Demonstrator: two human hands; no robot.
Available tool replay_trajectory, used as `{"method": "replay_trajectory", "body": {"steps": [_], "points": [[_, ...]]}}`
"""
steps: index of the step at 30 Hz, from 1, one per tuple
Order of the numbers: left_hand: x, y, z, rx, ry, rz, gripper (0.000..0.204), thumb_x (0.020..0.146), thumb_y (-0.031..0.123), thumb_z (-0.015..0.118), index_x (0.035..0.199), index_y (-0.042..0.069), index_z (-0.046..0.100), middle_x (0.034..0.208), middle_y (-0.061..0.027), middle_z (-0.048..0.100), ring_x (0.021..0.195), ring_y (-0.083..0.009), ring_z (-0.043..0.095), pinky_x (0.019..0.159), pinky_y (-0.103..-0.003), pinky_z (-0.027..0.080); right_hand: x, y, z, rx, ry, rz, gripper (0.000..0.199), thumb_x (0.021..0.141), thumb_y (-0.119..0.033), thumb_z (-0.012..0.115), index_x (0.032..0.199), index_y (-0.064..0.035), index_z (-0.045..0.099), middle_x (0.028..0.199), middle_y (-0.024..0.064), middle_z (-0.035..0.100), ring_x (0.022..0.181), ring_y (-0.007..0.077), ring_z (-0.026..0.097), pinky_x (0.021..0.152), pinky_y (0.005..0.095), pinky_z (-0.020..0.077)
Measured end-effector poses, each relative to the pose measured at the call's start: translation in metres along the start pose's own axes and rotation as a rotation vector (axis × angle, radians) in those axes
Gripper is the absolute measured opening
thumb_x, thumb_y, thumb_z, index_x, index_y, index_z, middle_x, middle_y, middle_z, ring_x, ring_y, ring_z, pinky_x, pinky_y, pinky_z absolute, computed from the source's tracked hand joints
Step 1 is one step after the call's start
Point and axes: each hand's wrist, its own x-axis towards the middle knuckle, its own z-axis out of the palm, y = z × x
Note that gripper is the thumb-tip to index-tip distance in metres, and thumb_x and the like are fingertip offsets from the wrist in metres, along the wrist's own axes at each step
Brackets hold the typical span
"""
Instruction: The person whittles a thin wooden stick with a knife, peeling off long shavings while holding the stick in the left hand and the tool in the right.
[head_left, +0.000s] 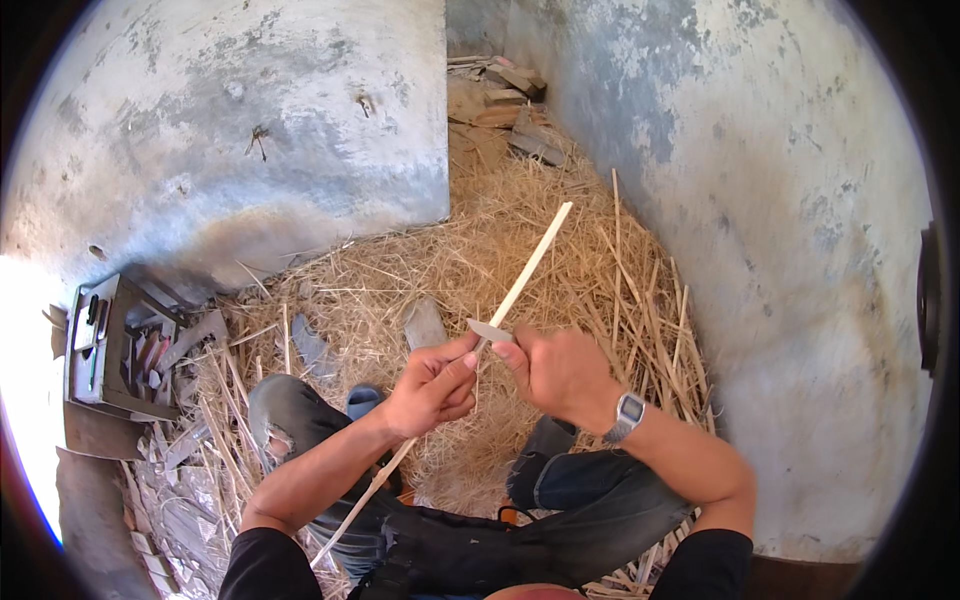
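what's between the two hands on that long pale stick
In the head view, a small knife blade lies across the long pale wooden stick, between the left hand and right hand.

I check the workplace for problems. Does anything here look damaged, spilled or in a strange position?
Shavings and straw lie scattered over the floor around the person. The jeans are torn at the left knee. The left hand grips a thin wooden strip, and the right hand holds a knife blade against it.
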Motion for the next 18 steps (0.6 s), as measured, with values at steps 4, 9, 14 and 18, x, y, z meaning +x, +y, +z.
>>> {"method": "replay_trajectory", "body": {"steps": [4, 9, 14, 18], "points": [[-0.011, -0.004, 0.002, 0.028, -0.047, -0.008, 0.048, 0.109, 0.020, 0.040, 0.155, 0.008, 0.032, 0.057, 0.0048, 0.030, 0.045, -0.0053, 0.027, 0.044, -0.023, 0.027, 0.041, 0.074, -0.034, -0.006, 0.167, 0.267, 0.058, 0.108, -0.040, 0.036, 0.074, -0.0019, 0.061, 0.044, 0.0151, 0.045, 0.038, 0.0314, 0.047, 0.044, 0.0467, 0.0398], [-0.006, -0.005, 0.009, 0.112, -0.065, 0.017, 0.048, 0.109, 0.018, 0.041, 0.156, 0.009, 0.031, 0.058, 0.0050, 0.032, 0.046, -0.0048, 0.029, 0.045, -0.022, 0.029, 0.016, 0.180, -0.043, 0.165, 0.301, 0.540, 0.058, 0.108, -0.047, 0.032, 0.075, -0.0033, 0.051, 0.053, 0.0071, 0.042, 0.050, 0.0201, 0.041, 0.053, 0.0384, 0.0372], [0.001, 0.006, 0.008, 0.048, -0.188, 0.101, 0.048, 0.109, 0.017, 0.041, 0.155, 0.007, 0.032, 0.058, 0.0040, 0.032, 0.047, -0.0046, 0.030, 0.046, -0.023, 0.029, 0.012, 0.138, -0.059, 0.436, 0.456, 0.386, 0.051, 0.108, -0.048, 0.032, 0.080, -0.0080, 0.046, 0.061, -0.0023, 0.035, 0.053, 0.0089, 0.033, 0.050, 0.0288, 0.0304], [0.001, 0.001, 0.012, 0.084, -0.159, 0.119, 0.048, 0.108, 0.014, 0.043, 0.155, 0.005, 0.032, 0.060, 0.0050, 0.033, 0.049, -0.0039, 0.030, 0.047, -0.023, 0.029, 0.009, 0.111, -0.064, 0.650, 0.477, 0.242, 0.048, 0.109, -0.045, 0.034, 0.084, -0.0085, 0.053, 0.063, -0.0061, 0.036, 0.052, 0.0032, 0.031, 0.047, 0.0209, 0.0264]]}}
